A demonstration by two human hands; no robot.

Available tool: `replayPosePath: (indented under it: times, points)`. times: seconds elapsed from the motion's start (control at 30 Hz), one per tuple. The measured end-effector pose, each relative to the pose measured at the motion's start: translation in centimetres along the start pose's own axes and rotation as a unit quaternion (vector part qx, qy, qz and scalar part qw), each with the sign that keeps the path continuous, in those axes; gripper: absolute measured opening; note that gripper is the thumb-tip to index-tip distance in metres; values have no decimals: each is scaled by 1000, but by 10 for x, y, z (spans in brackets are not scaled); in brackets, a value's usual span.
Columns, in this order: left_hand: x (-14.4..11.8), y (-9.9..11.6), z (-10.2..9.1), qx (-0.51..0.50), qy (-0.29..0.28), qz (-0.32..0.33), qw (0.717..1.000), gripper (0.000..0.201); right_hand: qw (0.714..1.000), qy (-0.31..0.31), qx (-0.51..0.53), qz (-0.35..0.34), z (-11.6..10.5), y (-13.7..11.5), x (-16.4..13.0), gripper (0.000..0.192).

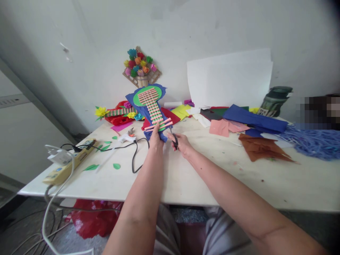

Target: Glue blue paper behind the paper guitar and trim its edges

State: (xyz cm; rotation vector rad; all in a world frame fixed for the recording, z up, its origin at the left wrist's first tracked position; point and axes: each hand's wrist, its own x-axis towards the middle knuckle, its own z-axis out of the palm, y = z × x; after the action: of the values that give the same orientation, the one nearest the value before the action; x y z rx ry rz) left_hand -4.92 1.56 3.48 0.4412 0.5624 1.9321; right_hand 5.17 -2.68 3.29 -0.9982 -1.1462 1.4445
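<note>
Here I am on the head view, and the craft piece (pixel 148 97) is mid-picture, held over the table (pixel 207 177) with its broad end toward the wall: pink strips crossing a green panel (pixel 159 92), ragged blue paper (pixel 130 99) spreading out past the edges. My left hand (pixel 157 136) has the narrow end pinched, thumb up by the loose-looking cross strips. My right hand (pixel 181 142) is curled round black-handled scissors (pixel 175 142), the tips right up at the right side of that narrow end; whether the blades are parted, I can't tell from here. I'd call this the trimming step, though strip ends or blue border, I can't say which is being cut. The next move calls for a steady left grip, blades lined up along the edge, and fingers well clear!

Now for lettering: the dark green bottle (pixel 277 101) at the right carries a pale label with dark characters, too small for me to read. Over at the left, the white charger (pixel 60 157) on the power strip (pixel 54 177) shows faint print at most, and I can't make out any brand
</note>
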Motion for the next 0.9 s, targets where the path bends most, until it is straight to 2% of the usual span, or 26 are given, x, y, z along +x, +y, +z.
replayPosePath:
  times: [0.3,0.4,0.53,0.9]
  points:
    - [-4,4,5,11,19,-7,1000,7,998,38,-40,-31,2,0,-1,33]
    - [-5,6,6,5,22,-3,1000,7,999,9,-35,-12,-1,2,1,33]
    - [-5,7,6,21,56,6,998,8,999,-33,-31,-2,-9,2,3,36]
    - [-9,7,8,34,42,-7,999,10,998,-38,-54,-6,-14,-1,6,36]
